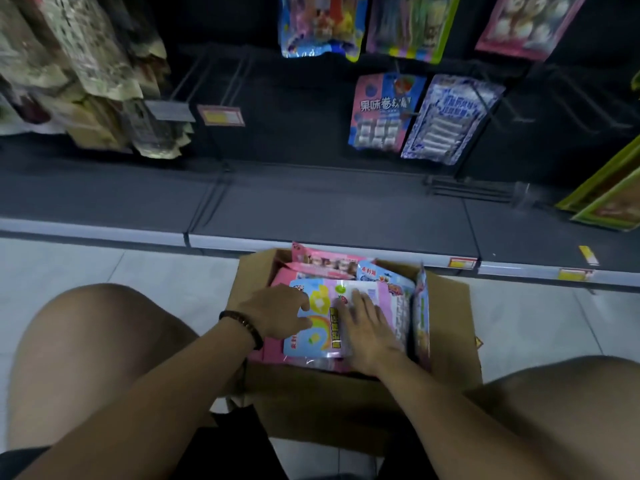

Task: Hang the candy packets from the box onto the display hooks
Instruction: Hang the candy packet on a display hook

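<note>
The left hand (273, 315) touches the left edge of the top candy packet (322, 327), though whether it grips is unclear. The right hand (367, 327) lies flat on the packet, fingers straight. The packet tops a pile in the cardboard box (311, 396) on the floor.

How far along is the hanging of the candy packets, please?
Early, it seems. Two packets hang in the lower row, beside bare hooks. Left hand and right hand rest on the top packet in the box, not yet lifted. The box looks full, so most remains.
</note>
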`<move>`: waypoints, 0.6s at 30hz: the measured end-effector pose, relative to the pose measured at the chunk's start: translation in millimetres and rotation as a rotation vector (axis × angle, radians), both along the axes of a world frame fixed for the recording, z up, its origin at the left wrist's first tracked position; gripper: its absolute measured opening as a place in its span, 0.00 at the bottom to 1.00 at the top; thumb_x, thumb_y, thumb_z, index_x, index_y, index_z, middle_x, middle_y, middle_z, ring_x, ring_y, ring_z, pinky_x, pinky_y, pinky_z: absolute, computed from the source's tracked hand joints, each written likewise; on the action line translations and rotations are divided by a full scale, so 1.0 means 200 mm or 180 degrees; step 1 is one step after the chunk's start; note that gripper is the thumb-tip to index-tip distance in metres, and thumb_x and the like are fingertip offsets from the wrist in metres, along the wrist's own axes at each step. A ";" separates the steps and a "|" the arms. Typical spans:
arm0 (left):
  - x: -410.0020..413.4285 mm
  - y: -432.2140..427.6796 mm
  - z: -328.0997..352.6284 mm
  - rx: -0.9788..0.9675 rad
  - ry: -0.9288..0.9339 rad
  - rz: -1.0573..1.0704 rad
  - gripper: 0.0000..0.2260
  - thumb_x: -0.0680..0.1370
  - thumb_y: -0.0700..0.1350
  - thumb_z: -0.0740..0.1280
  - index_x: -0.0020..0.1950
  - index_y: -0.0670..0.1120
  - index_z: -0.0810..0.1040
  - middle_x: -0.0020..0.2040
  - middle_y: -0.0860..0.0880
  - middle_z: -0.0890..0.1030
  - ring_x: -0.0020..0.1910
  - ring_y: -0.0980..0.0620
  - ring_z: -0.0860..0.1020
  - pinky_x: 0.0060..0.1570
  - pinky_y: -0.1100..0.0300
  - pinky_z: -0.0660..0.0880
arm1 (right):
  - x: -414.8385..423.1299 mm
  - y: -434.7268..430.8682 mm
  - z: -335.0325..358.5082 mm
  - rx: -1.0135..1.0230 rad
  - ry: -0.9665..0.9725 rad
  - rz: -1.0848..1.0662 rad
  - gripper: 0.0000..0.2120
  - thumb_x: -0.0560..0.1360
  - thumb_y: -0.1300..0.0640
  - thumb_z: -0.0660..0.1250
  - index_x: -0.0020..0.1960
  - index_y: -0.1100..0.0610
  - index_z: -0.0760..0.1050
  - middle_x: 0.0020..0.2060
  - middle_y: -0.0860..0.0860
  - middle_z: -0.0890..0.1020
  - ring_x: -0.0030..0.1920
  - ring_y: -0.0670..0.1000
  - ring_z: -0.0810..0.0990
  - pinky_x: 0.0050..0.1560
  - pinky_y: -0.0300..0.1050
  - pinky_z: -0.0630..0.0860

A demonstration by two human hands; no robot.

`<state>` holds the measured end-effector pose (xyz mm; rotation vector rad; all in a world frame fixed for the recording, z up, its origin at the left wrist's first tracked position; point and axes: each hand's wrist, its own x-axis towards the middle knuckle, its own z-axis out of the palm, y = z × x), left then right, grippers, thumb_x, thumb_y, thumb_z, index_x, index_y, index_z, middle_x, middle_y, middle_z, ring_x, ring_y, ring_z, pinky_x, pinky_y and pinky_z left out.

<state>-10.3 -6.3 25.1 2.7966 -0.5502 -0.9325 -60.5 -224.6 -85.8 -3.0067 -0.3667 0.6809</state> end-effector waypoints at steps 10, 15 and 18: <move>0.02 0.03 0.01 0.0075 0.0264 -0.0018 0.25 0.81 0.61 0.68 0.75 0.51 0.74 0.74 0.47 0.77 0.66 0.48 0.79 0.61 0.54 0.79 | -0.03 0.04 -0.10 -0.0159 0.0123 0.0122 0.56 0.76 0.39 0.73 0.85 0.54 0.36 0.84 0.64 0.39 0.83 0.70 0.37 0.76 0.77 0.57; 0.05 0.01 0.04 -0.0242 0.0141 0.0067 0.21 0.83 0.59 0.67 0.73 0.51 0.76 0.69 0.48 0.81 0.61 0.49 0.82 0.57 0.57 0.78 | -0.04 0.01 -0.06 0.0059 0.0165 0.0062 0.44 0.82 0.35 0.56 0.86 0.53 0.38 0.85 0.62 0.43 0.84 0.68 0.41 0.77 0.72 0.61; 0.08 0.03 0.07 -0.0518 -0.0391 0.0133 0.14 0.84 0.54 0.65 0.67 0.53 0.81 0.62 0.49 0.85 0.56 0.50 0.84 0.56 0.56 0.81 | 0.00 -0.05 0.01 0.0409 0.0064 -0.0050 0.36 0.85 0.39 0.53 0.87 0.50 0.43 0.86 0.57 0.49 0.86 0.61 0.48 0.79 0.65 0.64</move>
